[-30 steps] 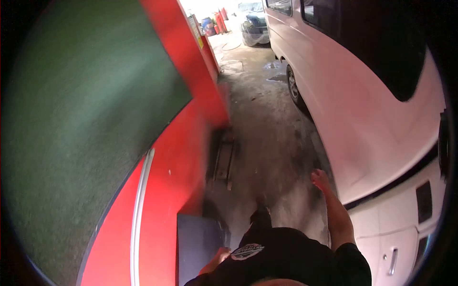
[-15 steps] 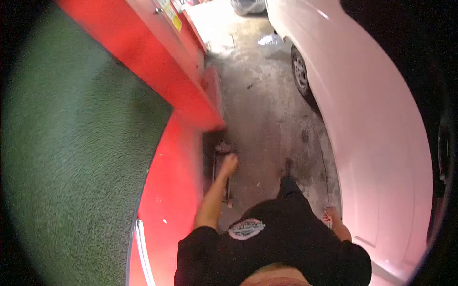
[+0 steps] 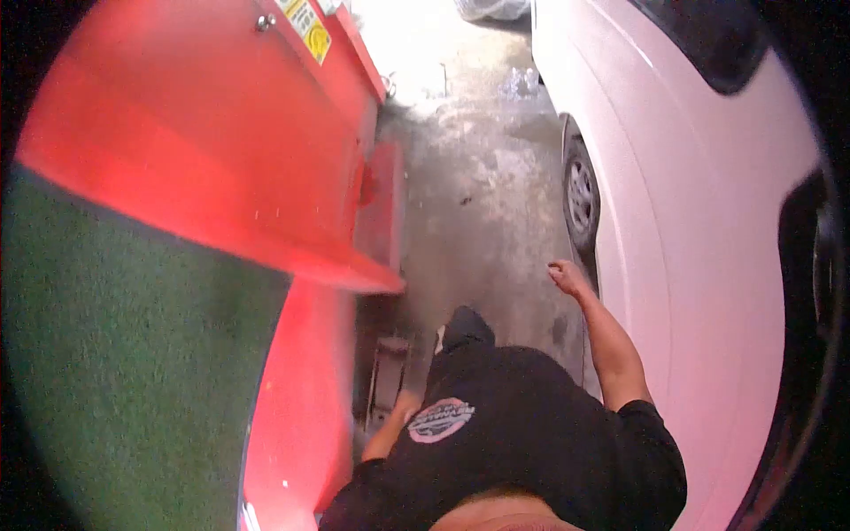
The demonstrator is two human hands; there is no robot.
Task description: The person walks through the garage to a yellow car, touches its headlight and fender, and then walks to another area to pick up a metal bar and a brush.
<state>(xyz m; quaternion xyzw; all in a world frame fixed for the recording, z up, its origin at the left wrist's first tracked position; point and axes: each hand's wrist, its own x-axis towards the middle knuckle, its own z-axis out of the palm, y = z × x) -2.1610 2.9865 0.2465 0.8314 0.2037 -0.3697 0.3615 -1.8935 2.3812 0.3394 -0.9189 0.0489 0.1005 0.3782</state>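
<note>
My right hand (image 3: 565,276) is out in front over the concrete floor, beside the white car (image 3: 691,221). Its fingers are curled in, and I cannot tell what, if anything, is inside them. My left hand (image 3: 407,405) hangs low by my side, smeared by motion and partly covered by my black shirt. It is near a narrow framed object (image 3: 390,367) standing on the floor by the red wall.
A red cabinet or counter (image 3: 266,177) with a green textured top (image 3: 133,372) runs along the left. The car's front wheel (image 3: 580,195) stands at the right. Between them a stained concrete floor (image 3: 469,239) leads toward a bright area with another vehicle (image 3: 496,9).
I have walked forward along the passage. My right hand has swung forward and my left hand has swung back. More of the red side and of the car's window shows.
</note>
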